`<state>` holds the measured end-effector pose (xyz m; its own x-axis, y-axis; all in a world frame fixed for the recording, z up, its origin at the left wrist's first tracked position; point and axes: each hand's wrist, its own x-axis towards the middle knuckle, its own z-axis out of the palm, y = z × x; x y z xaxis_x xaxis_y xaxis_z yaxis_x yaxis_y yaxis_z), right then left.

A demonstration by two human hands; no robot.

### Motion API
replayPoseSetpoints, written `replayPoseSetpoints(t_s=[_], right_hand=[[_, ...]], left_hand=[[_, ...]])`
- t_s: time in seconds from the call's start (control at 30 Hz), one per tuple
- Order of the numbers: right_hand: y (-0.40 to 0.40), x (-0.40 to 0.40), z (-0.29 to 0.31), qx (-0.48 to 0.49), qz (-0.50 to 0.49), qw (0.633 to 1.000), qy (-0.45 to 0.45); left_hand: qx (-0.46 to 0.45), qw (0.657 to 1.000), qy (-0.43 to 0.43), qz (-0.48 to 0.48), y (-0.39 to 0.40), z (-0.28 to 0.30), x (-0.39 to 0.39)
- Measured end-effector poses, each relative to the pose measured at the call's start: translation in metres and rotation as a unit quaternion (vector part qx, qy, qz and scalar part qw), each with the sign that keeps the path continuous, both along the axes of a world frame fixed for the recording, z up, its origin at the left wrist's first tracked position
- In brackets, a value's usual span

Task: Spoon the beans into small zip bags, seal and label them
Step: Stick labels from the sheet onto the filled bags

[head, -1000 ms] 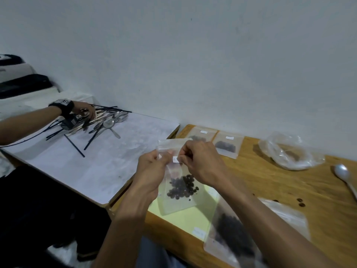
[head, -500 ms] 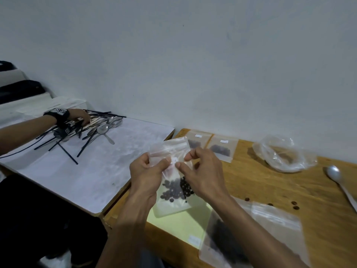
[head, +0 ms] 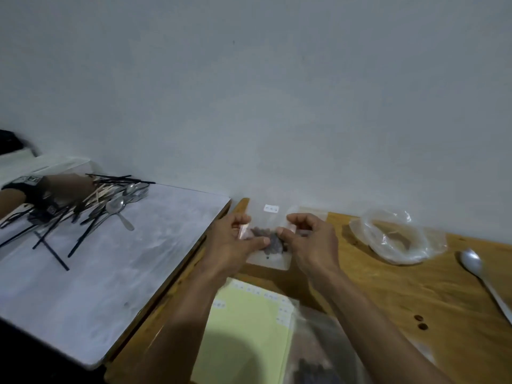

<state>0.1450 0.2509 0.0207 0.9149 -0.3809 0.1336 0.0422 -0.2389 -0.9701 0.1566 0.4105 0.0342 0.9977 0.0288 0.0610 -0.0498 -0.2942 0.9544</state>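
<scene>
Clear plastic, the small zip bag (head: 268, 245) lies flat on the wooden surface (head: 388, 295) near its far left corner, with a dark cluster of beans (head: 270, 241) inside and a white label (head: 271, 208) at its far end. The left hand (head: 235, 242) has its grip clamped on the bag's left edge, thumb on top and fingers curled at the side. The right hand (head: 310, 239) does the same on the right edge, thumb tip pressed just beside the beans. The picture is somewhat blurred, so whether the bag's zip is closed cannot be told.

Nearer, between the forearms, a pale yellow sheet (head: 249, 328) carries a row of small white stickers along its far and right edges. A large clear bag of beans (head: 313, 356) lies just right of it, partly under the right forearm. Further right, a crumpled plastic bag (head: 396, 236) sits near the wall, a metal spoon (head: 482, 278) lies at the right edge, and two loose beans (head: 420, 322) rest on the wood.

On the grey surface (head: 97, 273) to the left, another person's hand (head: 66, 187) rests on a pile of cutlery (head: 105, 203).
</scene>
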Motion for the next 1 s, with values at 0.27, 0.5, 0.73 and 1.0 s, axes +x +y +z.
replayPoseSetpoints(t_s=[0.27,0.5,0.73,1.0], right_hand=[[-0.02,0.082,-0.02,-0.213,-0.028,0.971,0.11],[-0.023,0.102,-0.025,-0.353,-0.018,0.919,0.172],[-0.026,0.095,-0.028,-0.413,-0.004,0.894,0.176],[-0.036,0.047,-0.015,-0.336,-0.015,0.93,0.146]], left_hand=[[0.136,0.989,0.011,-0.051,-0.036,-0.016,0.08],[0.235,0.97,0.008,-0.067,-0.046,-0.033,0.107],[0.314,0.948,-0.022,-0.044,-0.049,-0.041,0.109],[0.27,0.961,-0.057,-0.037,-0.041,-0.027,0.063]])
